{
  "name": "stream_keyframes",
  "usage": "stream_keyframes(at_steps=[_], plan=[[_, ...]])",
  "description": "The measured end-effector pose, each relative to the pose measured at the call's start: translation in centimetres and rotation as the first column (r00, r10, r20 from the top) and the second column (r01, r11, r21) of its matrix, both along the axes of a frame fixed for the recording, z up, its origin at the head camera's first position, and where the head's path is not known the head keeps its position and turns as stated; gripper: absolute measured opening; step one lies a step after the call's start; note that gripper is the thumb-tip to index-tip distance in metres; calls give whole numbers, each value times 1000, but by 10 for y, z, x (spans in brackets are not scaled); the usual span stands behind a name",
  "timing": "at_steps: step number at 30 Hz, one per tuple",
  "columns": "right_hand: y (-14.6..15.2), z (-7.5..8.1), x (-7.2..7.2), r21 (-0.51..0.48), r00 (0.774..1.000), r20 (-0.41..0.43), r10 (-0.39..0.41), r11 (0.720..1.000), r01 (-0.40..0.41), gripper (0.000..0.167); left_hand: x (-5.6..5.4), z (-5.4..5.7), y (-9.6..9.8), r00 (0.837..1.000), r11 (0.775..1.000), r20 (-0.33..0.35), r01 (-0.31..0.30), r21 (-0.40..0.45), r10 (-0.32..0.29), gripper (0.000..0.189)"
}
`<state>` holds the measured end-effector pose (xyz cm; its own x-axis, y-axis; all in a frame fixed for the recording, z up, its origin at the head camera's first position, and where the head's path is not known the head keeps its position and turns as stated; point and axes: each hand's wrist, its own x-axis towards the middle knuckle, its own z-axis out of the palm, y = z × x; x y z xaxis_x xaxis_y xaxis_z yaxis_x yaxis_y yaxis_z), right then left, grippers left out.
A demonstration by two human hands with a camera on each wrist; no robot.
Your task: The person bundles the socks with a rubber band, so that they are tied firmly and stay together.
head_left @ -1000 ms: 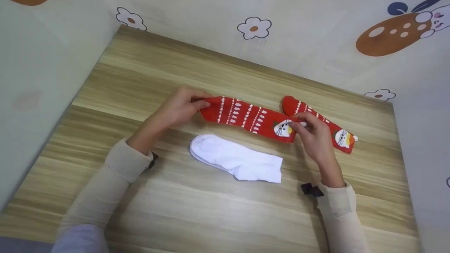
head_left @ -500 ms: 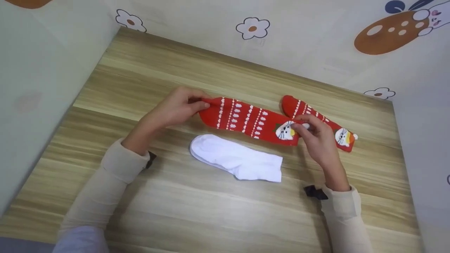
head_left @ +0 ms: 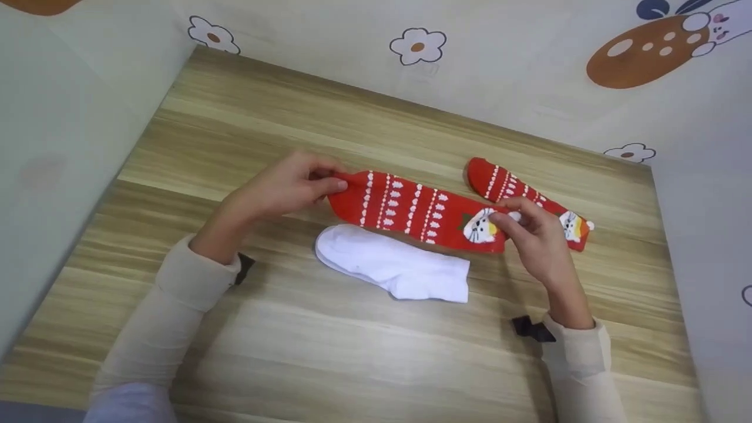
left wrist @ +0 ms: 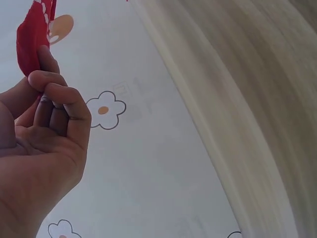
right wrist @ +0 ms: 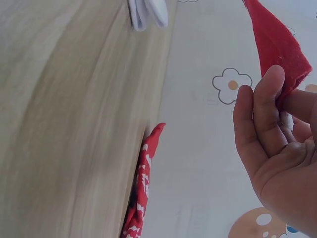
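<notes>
A red sock [head_left: 405,205] with white patterned bands and a cat face near its cuff is stretched flat between both hands, raised off the table. My left hand [head_left: 294,182] pinches its toe end between thumb and fingers; the left wrist view shows that red tip [left wrist: 32,44] in the fingertips. At the cuff, my right hand [head_left: 534,235] pinches the upper corner beside the cat face. Behind the right hand, a second red sock [head_left: 511,182] of the same pattern lies on the table, its cuff partly hidden. A pair of white socks [head_left: 399,267] lies just below the held sock.
The wood-grain table [head_left: 364,358] meets a pale wall [head_left: 329,35] with flower and rabbit drawings at the back. Other pale walls border its left and right sides. Dark pieces show at both sleeve cuffs.
Both hands have come slightly nearer the person, bringing the red sock down toward the white socks. The right hand has also shifted a little right. The other socks stay put.
</notes>
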<state>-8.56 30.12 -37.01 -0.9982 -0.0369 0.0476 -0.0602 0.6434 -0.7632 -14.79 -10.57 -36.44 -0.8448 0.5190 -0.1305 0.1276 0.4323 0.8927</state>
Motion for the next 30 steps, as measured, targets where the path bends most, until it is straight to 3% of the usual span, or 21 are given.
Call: stream_keyframes(at_steps=[12,24,30], plan=[[-1,6,11,-3,1000,-7,25,1000,-25,21,6,6,-2,999,999,15,39,8,-39,28],[-5,6,22,-9,999,-4,52,999,-52,17,13,4,-7,997,997,33,76,20,-77,22],[-4,2,29,11,997,20,70,997,-71,18,15,5,-9,992,994,63,110,-14,-109,19]])
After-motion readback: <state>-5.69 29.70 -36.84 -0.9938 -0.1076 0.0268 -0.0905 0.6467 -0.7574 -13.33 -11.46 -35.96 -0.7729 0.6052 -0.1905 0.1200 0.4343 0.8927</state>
